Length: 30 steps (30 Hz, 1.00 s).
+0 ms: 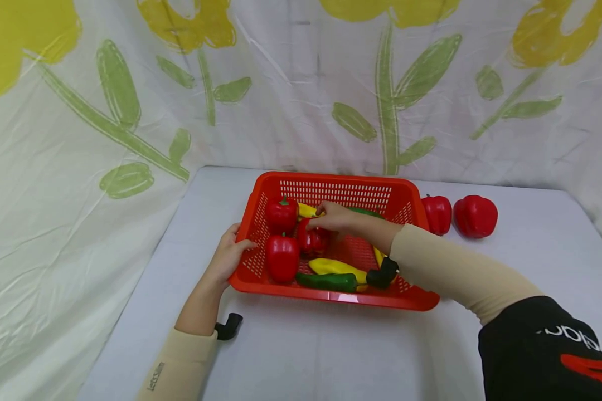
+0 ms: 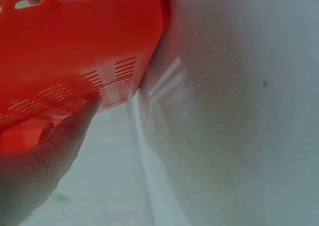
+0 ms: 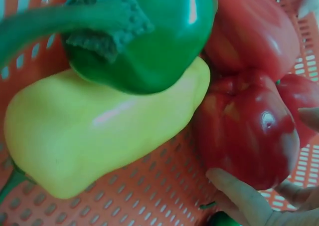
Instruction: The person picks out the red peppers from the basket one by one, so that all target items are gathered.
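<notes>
A red plastic basket (image 1: 301,291) with slotted walls stands on the table. My left hand (image 1: 227,257) grips its left rim, thumb over the inside; in the left wrist view the fingers (image 2: 75,128) lie along the outer wall. Inside the basket, my right hand (image 1: 335,216) holds a red bell pepper (image 1: 313,239) between thumb and fingers. Two more red bell peppers (image 1: 282,259) sit to its left along the basket's left side. Nearer the front lie a long yellow pepper (image 1: 331,266) and a long green pepper (image 1: 327,282), both large in the right wrist view.
Two red bell peppers (image 1: 475,216) lie on the white table (image 1: 301,356) just right of the basket. More yellow and green (image 1: 366,213) shows behind the right forearm. A flower-patterned cloth (image 1: 291,111) hangs behind the table. Black camera mounts (image 1: 381,273) sit at both wrists.
</notes>
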### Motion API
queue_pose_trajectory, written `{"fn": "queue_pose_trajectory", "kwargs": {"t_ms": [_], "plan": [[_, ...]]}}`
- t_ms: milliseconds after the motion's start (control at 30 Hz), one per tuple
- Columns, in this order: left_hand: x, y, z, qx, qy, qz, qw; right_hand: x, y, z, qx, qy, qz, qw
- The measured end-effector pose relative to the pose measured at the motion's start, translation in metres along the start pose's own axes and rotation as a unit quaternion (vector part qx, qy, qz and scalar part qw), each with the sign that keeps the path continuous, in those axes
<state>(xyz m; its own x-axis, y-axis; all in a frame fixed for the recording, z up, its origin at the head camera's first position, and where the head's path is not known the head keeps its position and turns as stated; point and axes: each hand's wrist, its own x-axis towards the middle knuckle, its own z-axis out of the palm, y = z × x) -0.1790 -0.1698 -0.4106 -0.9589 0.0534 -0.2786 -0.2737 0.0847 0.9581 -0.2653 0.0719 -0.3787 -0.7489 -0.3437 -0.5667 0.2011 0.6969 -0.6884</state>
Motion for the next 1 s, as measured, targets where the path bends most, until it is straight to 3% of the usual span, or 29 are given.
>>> {"fn": "queue_pose_trajectory", "kwargs": {"t_ms": [333, 567, 1000], "plan": [[-0.001, 0.000, 0.000, -0.003, 0.000, 0.002, 1.0000, 0.008, -0.006, 0.003, -0.031, -0.010, 0.009, 0.9994], [-0.003, 0.001, 0.001, -0.003, 0.004, -0.001, 1.0000, 0.009, -0.007, 0.012, -0.015, -0.021, 0.002, 0.9997], [-0.003, 0.002, 0.001, 0.011, 0.002, -0.003, 0.9999, 0.014, -0.001, 0.024, -0.084, 0.032, -0.046, 0.9950]]}}
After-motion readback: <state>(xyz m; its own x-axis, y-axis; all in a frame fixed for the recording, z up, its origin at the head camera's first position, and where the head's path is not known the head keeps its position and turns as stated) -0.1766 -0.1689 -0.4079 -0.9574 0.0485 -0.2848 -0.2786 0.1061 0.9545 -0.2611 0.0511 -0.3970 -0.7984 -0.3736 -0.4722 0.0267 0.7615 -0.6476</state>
